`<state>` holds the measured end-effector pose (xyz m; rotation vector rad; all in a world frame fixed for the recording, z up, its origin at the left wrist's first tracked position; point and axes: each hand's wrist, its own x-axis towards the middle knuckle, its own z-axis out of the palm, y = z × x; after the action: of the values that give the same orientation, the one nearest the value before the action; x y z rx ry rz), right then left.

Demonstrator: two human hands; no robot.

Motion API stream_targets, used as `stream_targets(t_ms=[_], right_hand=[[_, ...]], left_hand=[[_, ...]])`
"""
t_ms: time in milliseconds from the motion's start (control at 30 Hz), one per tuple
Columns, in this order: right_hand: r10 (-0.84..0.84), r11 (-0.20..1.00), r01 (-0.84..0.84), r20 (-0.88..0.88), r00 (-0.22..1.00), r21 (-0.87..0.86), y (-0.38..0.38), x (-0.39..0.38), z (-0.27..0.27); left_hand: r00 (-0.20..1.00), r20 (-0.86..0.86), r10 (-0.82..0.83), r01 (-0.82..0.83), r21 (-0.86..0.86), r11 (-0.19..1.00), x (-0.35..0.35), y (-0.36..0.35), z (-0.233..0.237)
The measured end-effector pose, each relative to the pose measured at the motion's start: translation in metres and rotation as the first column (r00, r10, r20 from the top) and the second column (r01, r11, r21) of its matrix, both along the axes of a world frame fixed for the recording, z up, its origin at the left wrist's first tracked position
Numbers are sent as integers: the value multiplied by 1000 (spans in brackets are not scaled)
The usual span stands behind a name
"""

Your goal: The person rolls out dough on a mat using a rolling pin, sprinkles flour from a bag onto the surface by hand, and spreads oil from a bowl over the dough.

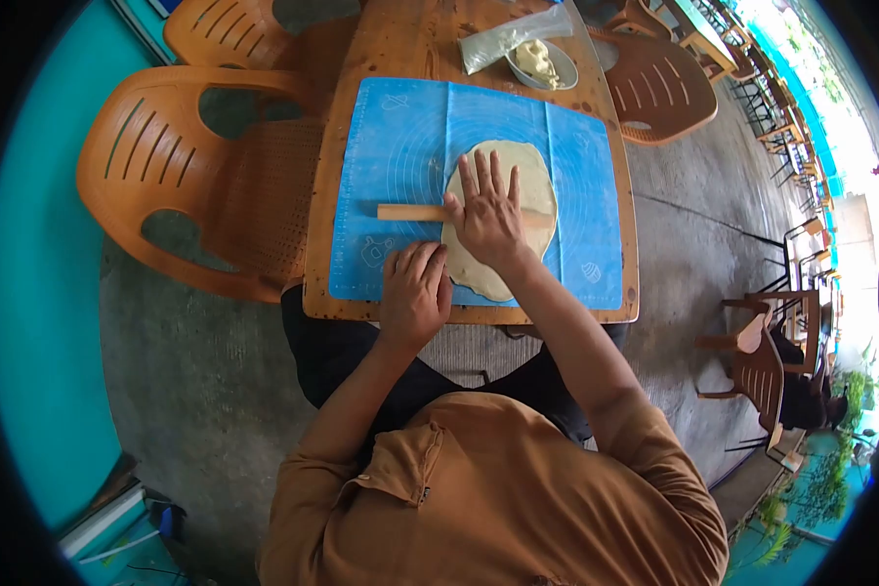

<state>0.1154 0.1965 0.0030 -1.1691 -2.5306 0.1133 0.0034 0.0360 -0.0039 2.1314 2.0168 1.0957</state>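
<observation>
Pale lump (535,61) in bowl (567,70), hands (490,217) at dough (532,174)

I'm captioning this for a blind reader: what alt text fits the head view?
A person's right hand is spread over a wooden rolling pin on flattened dough, with the left hand beside the dough's near left edge. Beneath is a blue mat on a wooden table, with a bowl and plastic bag beyond.

A brown shirt (547,479) with short sleeves (651,444) is worn over black trousers (334,363).
A patch pocket (398,463) is sewn on the left chest, its edge gaping slightly; the left hand (416,288) and right hand (490,210) are uncovered.
</observation>
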Motion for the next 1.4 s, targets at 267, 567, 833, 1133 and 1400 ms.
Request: stream_targets(t_ms=[267, 567, 833, 1133, 1400], right_hand=[[-100, 988, 109, 82, 992, -112, 58, -23, -7], [-215, 976, 213, 69, 974, 37, 100, -45, -7], [-154, 987, 141, -193, 969, -82, 63, -34, 21], [-117, 988, 121, 38, 992, -98, 35, -15, -6], [-201, 967, 214, 105, 974, -135, 103, -39, -4]], left_hand=[[999, -38, 11, -11, -8, 1000, 3, 2, -5], [992, -123, 10, -7, 25, 1000, 3, 3, -3], [998, -69, 14, -11, 48, 999, 4, 4, -3], [996, -89, 7, -8, -10, 1000, 5, 3, 0], [992, -128, 15, -13, 9, 1000, 5, 4, -3]])
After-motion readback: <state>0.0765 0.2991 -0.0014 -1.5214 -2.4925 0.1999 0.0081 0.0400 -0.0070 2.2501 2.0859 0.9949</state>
